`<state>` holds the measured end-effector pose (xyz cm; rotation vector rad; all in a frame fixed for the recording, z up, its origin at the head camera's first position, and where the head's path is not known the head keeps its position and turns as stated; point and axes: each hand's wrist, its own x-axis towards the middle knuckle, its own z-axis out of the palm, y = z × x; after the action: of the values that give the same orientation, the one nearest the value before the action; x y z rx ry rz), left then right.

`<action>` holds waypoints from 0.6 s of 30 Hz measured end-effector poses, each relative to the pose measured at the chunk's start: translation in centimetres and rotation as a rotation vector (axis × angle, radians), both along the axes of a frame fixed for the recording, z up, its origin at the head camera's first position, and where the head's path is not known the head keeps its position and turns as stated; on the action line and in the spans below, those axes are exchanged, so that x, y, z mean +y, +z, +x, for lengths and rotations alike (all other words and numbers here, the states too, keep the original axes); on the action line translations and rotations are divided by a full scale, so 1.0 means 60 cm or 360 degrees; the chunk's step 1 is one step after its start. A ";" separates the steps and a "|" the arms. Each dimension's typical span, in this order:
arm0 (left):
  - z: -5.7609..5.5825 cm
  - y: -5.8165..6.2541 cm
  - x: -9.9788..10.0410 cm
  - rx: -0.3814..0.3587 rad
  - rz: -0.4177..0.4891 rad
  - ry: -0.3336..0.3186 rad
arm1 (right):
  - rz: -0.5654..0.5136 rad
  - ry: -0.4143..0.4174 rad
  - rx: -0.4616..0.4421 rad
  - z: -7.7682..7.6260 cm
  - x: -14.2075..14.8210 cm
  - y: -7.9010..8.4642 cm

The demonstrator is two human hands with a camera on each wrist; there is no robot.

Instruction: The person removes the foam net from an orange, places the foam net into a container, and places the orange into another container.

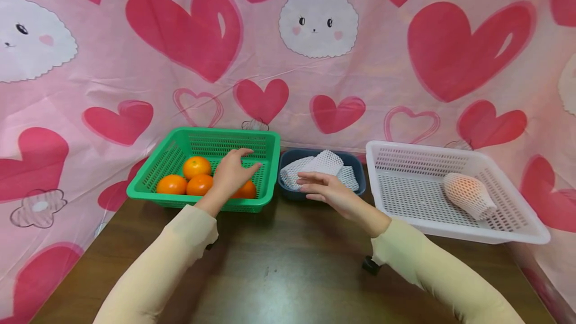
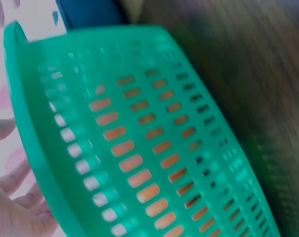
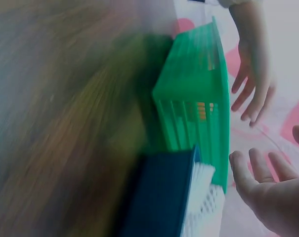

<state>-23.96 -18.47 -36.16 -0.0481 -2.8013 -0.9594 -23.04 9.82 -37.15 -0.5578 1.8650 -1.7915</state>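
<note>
Over the green basket [image 1: 155,164], my left hand [image 1: 233,170] hovers with thumb and fingers spread, holding nothing. Several oranges [image 1: 172,184] lie in that basket, one partly hidden behind the hand. My right hand [image 1: 330,191] is above the front of a small dark blue basket [image 1: 294,195], its fingers loosely extended and empty. White foam net sleeves [image 1: 326,163] are heaped inside the blue basket. From the right wrist view, the left hand [image 3: 255,81] hangs by the green basket's rim, with the right hand [image 3: 273,192] nearer the camera.
At the right stands a white basket [image 1: 391,204] holding one fruit in a foam net sleeve [image 1: 468,195]. All three baskets stand along the back of a brown wooden table [image 1: 288,274]. A pink curtain with hearts and rabbits [image 1: 265,54] hangs close behind them.
</note>
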 end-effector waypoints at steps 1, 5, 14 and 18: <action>0.004 0.000 0.006 0.0025 0.0010 -0.0011 | 0.0012 -0.0009 0.0019 0.000 0.008 0.001; 0.022 -0.003 0.034 0.0121 0.0061 -0.0091 | 0.0053 -0.0063 0.0071 0.003 0.043 0.005; 0.038 -0.010 0.104 0.0284 0.0349 -0.0270 | 0.0087 -0.0277 0.0314 0.007 0.117 0.018; 0.038 -0.017 0.137 0.0318 0.0507 -0.0341 | 0.0010 -0.0351 0.0440 0.006 0.150 0.023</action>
<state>-21.69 -10.26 -37.20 -0.3846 -2.4671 -1.3563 -22.71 18.84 -35.74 -0.6471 2.1908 -1.9271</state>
